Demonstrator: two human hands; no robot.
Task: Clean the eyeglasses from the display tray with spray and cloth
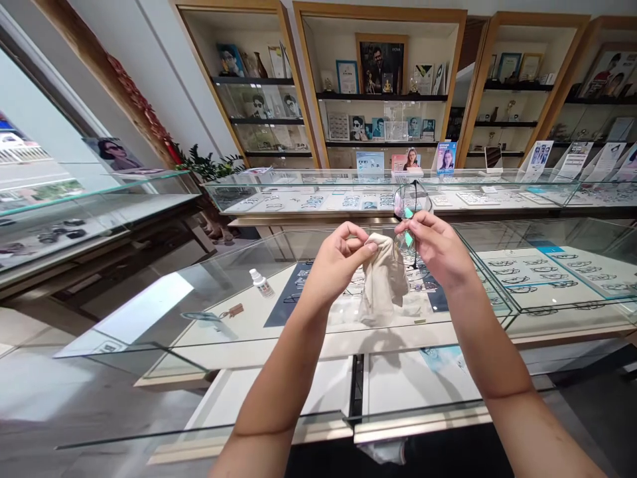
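Observation:
A beige cleaning cloth (381,282) hangs from my left hand (338,259), pinched between thumb and fingers. To its right, my right hand (440,249) grips a pair of eyeglasses (414,199) with thin dark temples. The glasses are held upright on their side, and their lenses show pink and green reflections. Cloth and glasses are close together in front of me; I cannot tell whether they touch. Both hands are above the glass display case (239,332). On the case to the left stands a small white spray bottle (261,283).
Rows of eyeglasses (540,269) lie inside the case at right. A brown tag-like item (232,311) is left of the bottle. Another glass counter (298,182) runs across behind, with wooden shelves (381,99) beyond. A side case (94,212) stands at left.

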